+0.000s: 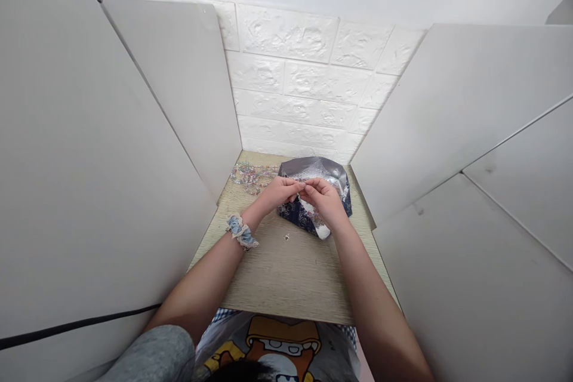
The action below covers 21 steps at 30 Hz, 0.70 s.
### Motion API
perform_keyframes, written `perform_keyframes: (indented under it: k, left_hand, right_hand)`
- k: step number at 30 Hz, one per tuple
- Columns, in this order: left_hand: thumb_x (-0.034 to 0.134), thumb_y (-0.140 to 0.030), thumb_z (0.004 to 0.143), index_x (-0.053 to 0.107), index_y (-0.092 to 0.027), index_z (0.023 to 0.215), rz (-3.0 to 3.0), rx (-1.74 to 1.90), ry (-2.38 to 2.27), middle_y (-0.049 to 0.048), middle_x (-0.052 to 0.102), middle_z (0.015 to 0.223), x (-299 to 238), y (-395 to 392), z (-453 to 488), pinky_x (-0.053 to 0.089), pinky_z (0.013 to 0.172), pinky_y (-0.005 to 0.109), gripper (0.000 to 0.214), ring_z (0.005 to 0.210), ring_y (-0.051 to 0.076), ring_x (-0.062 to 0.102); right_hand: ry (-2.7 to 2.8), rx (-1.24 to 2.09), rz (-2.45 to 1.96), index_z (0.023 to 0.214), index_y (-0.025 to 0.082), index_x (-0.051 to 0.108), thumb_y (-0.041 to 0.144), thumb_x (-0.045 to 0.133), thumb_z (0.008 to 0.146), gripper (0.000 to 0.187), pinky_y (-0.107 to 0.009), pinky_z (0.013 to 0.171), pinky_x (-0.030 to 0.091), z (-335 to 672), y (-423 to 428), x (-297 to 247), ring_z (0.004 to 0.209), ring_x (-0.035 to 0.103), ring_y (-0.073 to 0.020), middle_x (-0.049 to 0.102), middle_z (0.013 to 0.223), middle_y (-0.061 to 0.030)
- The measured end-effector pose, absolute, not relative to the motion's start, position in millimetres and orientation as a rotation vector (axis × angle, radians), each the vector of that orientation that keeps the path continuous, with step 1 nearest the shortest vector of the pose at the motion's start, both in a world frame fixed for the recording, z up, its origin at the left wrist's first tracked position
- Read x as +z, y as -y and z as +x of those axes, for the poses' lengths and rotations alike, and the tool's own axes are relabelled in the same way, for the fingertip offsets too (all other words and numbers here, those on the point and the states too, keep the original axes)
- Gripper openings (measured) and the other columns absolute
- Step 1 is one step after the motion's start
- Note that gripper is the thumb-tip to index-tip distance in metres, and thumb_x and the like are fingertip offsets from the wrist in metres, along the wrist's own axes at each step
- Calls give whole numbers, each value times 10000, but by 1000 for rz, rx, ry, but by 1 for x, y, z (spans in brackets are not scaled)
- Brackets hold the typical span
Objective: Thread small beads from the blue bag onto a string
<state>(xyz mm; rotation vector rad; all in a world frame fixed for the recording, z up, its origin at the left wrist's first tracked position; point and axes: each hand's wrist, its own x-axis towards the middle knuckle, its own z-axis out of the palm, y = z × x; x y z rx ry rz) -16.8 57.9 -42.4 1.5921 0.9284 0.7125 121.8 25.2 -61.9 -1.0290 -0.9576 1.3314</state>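
My left hand [278,192] and my right hand [324,200] meet above the light wooden table [286,268], fingertips pinched together on something too small to make out. Directly under and behind the hands lies an open foil bag [323,171], silver inside and dark blue patterned outside, partly hidden by my right hand. A pile of small coloured beads [251,175] is spread on the table to the left of the bag. One tiny bead [286,237] lies alone in front of the hands. A blue lace-trimmed scrunchie [240,231] circles my left wrist.
White panels close in the narrow table on the left [89,179] and right [470,161]. A white brick-pattern wall [299,83] stands behind. A black cable [80,325] runs along the lower left panel. My lap with a cartoon-print shirt [277,346] is at the near edge.
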Motion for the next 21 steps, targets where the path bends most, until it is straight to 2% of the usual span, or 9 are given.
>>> perform_keyframes:
  k: [8,14,18,21]
  left_hand:
    - [541,-477,703,509,-128,531,1550,674,-921,-42,409,392,-45,-59,-17,218,376,187,390,351,34,314]
    - [516,-482,721,588,-123,783,1500,669,-875,0,553,532,-47,-58,-14,321,419,182,371,467,75,485]
    - [563,-454,692,546,-127,697,1488,683,-804,-17,528,564,-44,-56,-14,339,442,181,328,499,72,511]
    - [562,-444,695,516,-128,665,1455,677,-774,-16,532,594,-43,-56,-14,362,473,188,320,503,67,516]
  right_hand:
    - [1292,1026,-1217,688,164,554,337,604,663,182,-270,621,412,132,-23,-58,601,493,-118,550,629,6]
    - [1531,791,-1190,705,167,566,283,528,727,124,-285,762,390,133,-21,-52,852,511,-158,559,874,-46]
    - [1524,731,-1198,701,173,545,291,501,754,137,-292,783,389,137,-22,-52,879,515,-163,559,916,-51]
    - [1614,548,-1310,735,176,560,261,449,792,151,-308,816,378,141,-24,-55,897,513,-169,574,929,-61]
